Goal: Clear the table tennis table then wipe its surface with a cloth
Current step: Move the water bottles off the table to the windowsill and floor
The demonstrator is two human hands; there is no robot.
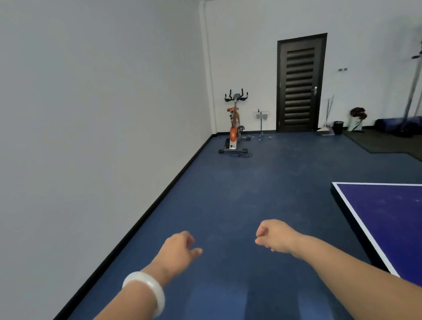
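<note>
Left hand [177, 249], white bangle [150, 290] on the wrist: fingers loosely curled, holding nothing, over blue floor [246, 195]. Right hand [272, 234]: fingers curled under, nothing held. Just right of it, table tennis table [401, 219] corner: purple-blue top, white edge line, faint scuffs.

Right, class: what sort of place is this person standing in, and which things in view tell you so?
Probably a home gym or recreation room: a blue table tennis table stands at the right, an orange exercise bike sits by the far wall, and blue sports flooring covers the room.
</note>
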